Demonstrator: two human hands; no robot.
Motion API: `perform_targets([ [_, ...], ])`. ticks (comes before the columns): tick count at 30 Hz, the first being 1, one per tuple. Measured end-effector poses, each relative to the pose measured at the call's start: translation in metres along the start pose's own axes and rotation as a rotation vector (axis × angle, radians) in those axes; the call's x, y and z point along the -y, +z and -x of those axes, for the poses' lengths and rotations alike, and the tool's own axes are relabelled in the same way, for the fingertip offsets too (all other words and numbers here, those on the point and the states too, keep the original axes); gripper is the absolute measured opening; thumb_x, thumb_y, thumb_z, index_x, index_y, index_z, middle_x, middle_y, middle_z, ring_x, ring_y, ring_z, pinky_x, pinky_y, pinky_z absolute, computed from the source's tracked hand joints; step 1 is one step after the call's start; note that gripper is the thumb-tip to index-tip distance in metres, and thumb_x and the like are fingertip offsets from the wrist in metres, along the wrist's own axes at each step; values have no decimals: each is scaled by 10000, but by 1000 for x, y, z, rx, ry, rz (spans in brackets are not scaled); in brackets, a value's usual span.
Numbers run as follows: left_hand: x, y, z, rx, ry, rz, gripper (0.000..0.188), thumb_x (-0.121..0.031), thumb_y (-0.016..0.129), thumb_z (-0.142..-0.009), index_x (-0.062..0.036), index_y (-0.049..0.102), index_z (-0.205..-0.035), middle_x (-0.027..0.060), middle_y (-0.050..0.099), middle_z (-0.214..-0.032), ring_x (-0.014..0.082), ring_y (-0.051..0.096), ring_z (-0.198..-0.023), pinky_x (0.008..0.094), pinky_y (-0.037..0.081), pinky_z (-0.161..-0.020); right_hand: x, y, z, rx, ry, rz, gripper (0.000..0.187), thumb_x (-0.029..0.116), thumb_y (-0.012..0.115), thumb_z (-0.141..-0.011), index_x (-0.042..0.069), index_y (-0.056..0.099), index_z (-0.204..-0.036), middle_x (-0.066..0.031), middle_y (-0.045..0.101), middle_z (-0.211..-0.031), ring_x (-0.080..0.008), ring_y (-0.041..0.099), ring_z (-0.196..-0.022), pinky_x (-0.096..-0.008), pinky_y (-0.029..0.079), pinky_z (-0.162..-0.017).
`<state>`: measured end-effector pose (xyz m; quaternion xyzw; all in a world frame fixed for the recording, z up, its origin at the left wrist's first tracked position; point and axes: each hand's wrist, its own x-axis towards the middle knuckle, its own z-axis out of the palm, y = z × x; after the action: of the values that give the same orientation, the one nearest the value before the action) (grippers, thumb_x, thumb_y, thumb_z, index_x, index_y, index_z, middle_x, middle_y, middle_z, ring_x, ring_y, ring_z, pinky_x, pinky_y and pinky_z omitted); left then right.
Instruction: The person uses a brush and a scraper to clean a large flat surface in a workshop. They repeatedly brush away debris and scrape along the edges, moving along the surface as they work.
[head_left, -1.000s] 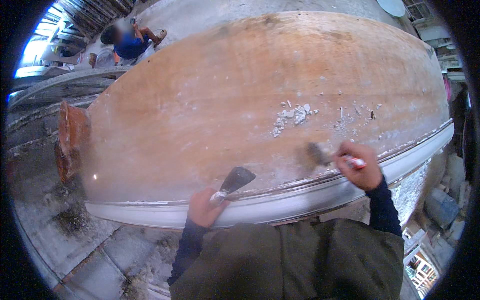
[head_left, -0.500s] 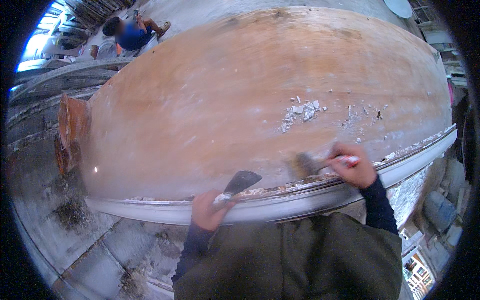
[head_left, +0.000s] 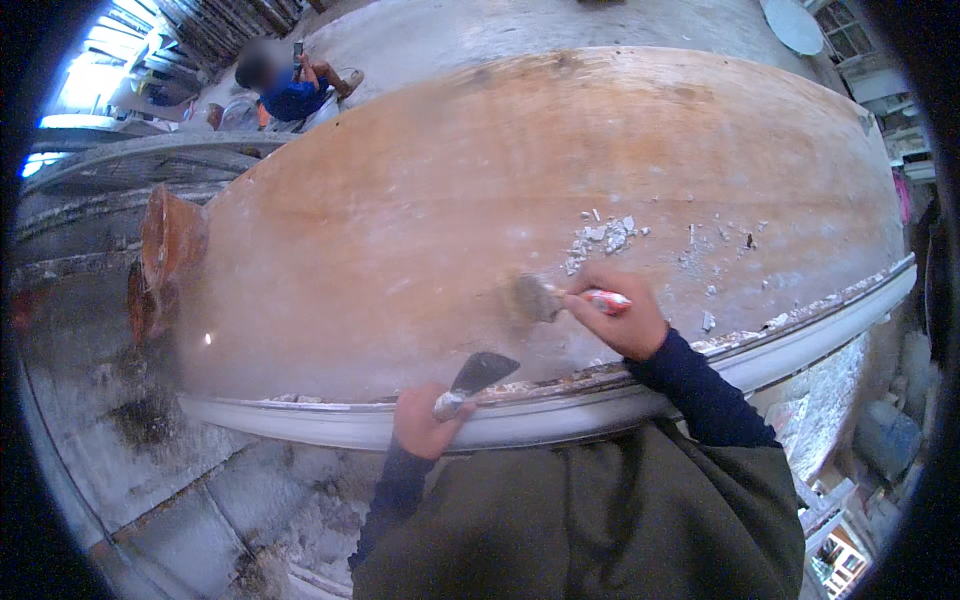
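Observation:
My right hand (head_left: 622, 312) is closed round the red-and-white handle of a paintbrush (head_left: 541, 299). The brush points left over the broad, smooth wooden surface (head_left: 400, 240); its bristles are smeared by motion, and I cannot tell whether they touch. In my left hand (head_left: 428, 418) a putty knife (head_left: 482, 372) is gripped by its whitened handle, its dark flared blade tilted up and to the right. That hand is at the white moulded strip (head_left: 540, 422) along the surface's near edge. White plaster crumbs (head_left: 603, 238) lie in a small heap beyond the brush, with more scattered to its right.
At the far left a person in blue (head_left: 293, 97) sits on the floor with a phone. An orange-brown curved piece (head_left: 172, 238) stands against the surface's left end. A blue container (head_left: 888, 440) is at the right, and a pale round disc (head_left: 793, 26) at the far right.
My right hand has swept the brush leftward and away from me, off the near edge. My left hand and the putty knife stay nearly in place. The view has shifted slightly.

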<state>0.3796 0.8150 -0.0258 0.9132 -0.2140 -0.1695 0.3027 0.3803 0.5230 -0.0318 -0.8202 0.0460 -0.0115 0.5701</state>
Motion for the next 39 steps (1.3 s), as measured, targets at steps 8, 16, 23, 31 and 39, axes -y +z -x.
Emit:
perform_targets([
  [8, -1, 2, -1, -5, 56, -19, 268, -287, 684, -658, -57, 559, -714, 92, 530, -638, 293, 501, -608, 369, 347, -574, -16, 62, 7, 398, -77, -85, 125, 147, 619, -715, 51, 575, -782, -119, 563, -678, -209, 568, -628, -296, 435, -576],
  [16, -3, -3, 7, -95, 111, 44, 242, -262, 692, -653, -65, 568, -722, 87, 552, -657, 278, 516, -631, 364, 351, -583, 38, -59, 20, 31, 95, 459, 85, 74, 603, -688, 20, 544, -716, -110, 567, -654, -220, 574, -595, -302, 437, -550],
  [23, 10, 7, -7, 42, 15, -28, 268, -284, 686, -657, -71, 582, -784, 113, 570, -683, 305, 532, -649, 376, 379, -582, -9, 10, 3, 117, -68, 27, 145, 128, 635, -707, 9, 570, -759, -107, 562, -665, -173, 567, -627, -272, 429, -579],
  [31, -10, 3, -35, 207, -226, -39, 364, -325, 644, -690, -83, 569, -951, 186, 586, -790, 349, 563, -761, 402, 434, -644, -36, -127, 47, -162, 411, -158, 97, 91, 588, -733, 24, 525, -705, -11, 525, -632, -78, 517, -550, -196, 444, -482],
  [39, -30, 18, -47, 255, 93, 88, 363, -299, 643, -678, -84, 569, -962, 167, 586, -801, 325, 564, -782, 375, 437, -676, -33, -98, 40, -46, 77, -67, 97, 97, 627, -731, 27, 570, -767, -29, 541, -679, -87, 542, -618, -212, 438, -510],
])
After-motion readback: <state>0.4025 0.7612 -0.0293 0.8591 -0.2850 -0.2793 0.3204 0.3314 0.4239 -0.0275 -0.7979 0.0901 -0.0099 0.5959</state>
